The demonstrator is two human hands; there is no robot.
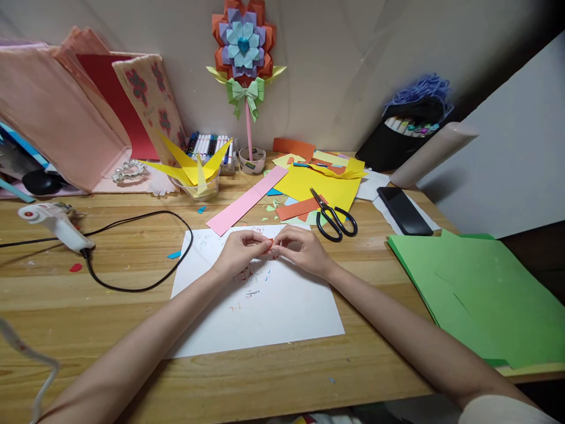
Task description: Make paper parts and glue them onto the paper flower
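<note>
Over a marked white sheet of paper (304,312), my left hand (241,252) and my right hand (303,250) meet fingertip to fingertip. Both pinch a small piece of red-orange paper (270,242), mostly hidden by the fingers. A pink paper strip (247,200) lies just beyond my left hand. Black-handled scissors (333,218) rest beyond my right hand, partly on yellow paper (326,189) and an orange strip (296,209).
A white glue gun (57,224) with a looped black cord lies left. Behind stand a folded paper flower (243,47), a clear bowl (198,189) with yellow paper, and markers (209,146). Right are a phone (405,212), green paper (489,288) and a black holder (388,141).
</note>
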